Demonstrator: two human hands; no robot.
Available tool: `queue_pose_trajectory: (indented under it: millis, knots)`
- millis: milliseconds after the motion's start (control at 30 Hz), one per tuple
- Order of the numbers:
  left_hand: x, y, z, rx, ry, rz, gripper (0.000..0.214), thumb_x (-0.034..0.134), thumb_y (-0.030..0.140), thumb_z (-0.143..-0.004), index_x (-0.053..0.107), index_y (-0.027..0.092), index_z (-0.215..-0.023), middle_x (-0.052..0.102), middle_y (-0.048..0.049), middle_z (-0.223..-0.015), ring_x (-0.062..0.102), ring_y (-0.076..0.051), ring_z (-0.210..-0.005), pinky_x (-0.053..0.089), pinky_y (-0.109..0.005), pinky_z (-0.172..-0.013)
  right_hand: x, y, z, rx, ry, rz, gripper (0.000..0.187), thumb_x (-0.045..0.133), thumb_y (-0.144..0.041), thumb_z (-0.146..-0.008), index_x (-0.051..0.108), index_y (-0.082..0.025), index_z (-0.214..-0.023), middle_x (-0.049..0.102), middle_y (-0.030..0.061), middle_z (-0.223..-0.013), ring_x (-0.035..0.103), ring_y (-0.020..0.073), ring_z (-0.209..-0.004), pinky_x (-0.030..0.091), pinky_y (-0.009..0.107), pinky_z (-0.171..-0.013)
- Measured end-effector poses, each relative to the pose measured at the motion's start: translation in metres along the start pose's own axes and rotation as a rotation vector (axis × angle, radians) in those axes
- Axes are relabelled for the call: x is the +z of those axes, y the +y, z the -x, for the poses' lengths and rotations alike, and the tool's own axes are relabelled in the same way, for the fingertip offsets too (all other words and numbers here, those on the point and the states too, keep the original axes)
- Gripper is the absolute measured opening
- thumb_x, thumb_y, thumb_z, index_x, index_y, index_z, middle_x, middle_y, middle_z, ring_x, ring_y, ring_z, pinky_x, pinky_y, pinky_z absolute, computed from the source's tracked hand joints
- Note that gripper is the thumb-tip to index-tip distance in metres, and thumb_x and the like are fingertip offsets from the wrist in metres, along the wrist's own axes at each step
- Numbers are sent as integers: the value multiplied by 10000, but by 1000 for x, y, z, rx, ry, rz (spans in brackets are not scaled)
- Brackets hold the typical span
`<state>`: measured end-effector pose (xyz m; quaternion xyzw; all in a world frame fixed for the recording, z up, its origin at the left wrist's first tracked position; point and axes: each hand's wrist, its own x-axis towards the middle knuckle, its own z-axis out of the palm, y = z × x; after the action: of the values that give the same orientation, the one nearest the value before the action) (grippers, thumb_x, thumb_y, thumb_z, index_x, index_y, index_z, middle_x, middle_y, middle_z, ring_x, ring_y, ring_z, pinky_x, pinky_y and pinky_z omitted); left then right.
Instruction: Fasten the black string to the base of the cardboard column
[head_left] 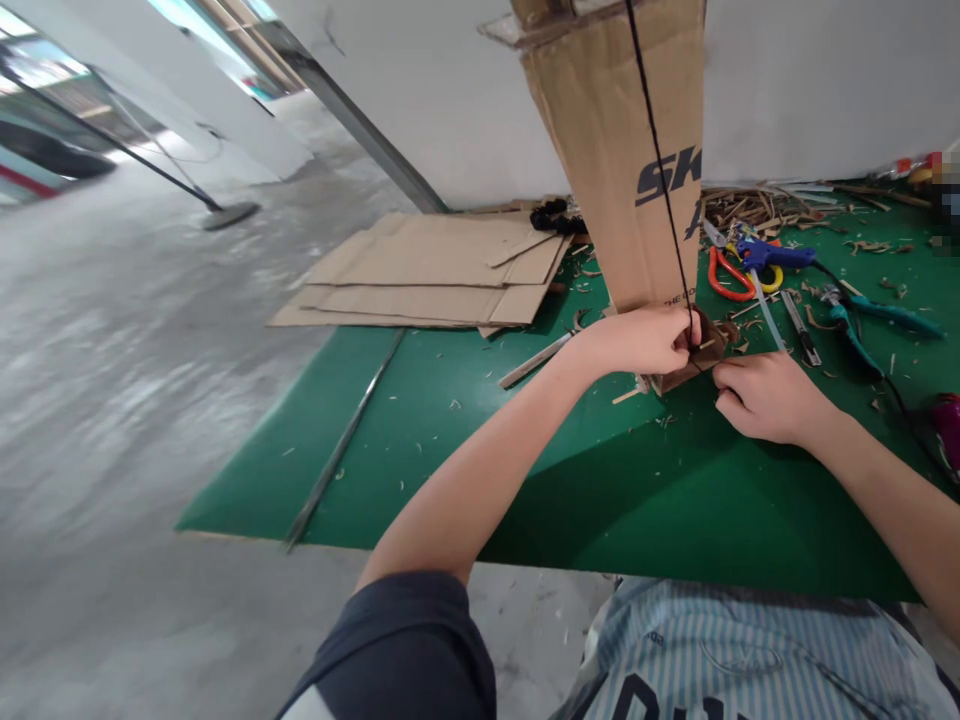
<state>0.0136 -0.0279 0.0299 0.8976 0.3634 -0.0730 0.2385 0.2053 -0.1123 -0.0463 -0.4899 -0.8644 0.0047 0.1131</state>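
Note:
A tall cardboard piece with dark printed lettering stands upright on the green table, its foot by my hands. Down its front runs a taut black cord. My left hand is closed, pinching this cord at the base, next to a small brown box-like part. Just to the right, my right hand is closed with thumb and fingers together, and the cord's thin lower end runs to its fingertips. The fingertips partly hide the cord and the brown part.
Flat cardboard sheets lie at the back left of the green table. To the right are orange-handled scissors, a blue glue gun, a utility knife and teal-handled pliers. Cardboard scraps heap along the wall.

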Motion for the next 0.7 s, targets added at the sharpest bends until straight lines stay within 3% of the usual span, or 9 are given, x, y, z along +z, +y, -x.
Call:
queue_pose_trajectory:
  millis: [100,267,400,500,567,700]
  knots:
    - [1,-1,-3,-2,5,36,279,475,332,-946,672,189,-1082,738,-39,-922,658,-188,-864,469,-272,-752,-1,-7,0,-52,7,59,223,447,-188,-859,590,-174,-690,607,40,-678,490,152,-599,225,326,-552]
    - [12,-8,-11,-2,117,27,341,406,341,-994,695,161,-1019,736,-74,-1051,644,-180,-895,459,-290,-820,-1,-27,-3,-248,215,140,180,481,-160,-858,636,-155,-766,642,96,-899,564,199,-825,310,319,-575]
    - [14,-10,-12,-8,132,32,360,414,358,-995,706,148,-1015,732,-91,-1096,641,-173,-886,453,-277,-781,2,-33,-5,-219,210,-81,190,447,-142,-898,614,-171,-811,658,86,-959,558,170,-772,322,303,-552]
    - [7,-7,-7,7,55,0,315,503,374,-949,707,167,-1071,744,-67,-1005,635,-165,-802,436,-263,-696,5,-28,-5,-142,160,-393,179,427,-139,-916,552,-194,-800,653,70,-944,572,165,-791,403,286,-644]
    - [0,-4,-1,46,-38,-47,255,541,297,-905,709,180,-1058,741,-45,-915,625,-154,-732,410,-256,-636,7,-24,-6,-128,146,-547,175,422,-144,-921,504,-207,-780,634,66,-912,571,176,-819,434,302,-719]
    - [-8,5,9,57,-173,-157,144,532,153,-833,676,158,-818,689,-31,-726,572,-140,-588,341,-267,-542,9,-22,-7,-109,169,-636,180,416,-162,-929,440,-222,-762,556,50,-831,523,183,-783,422,323,-718]
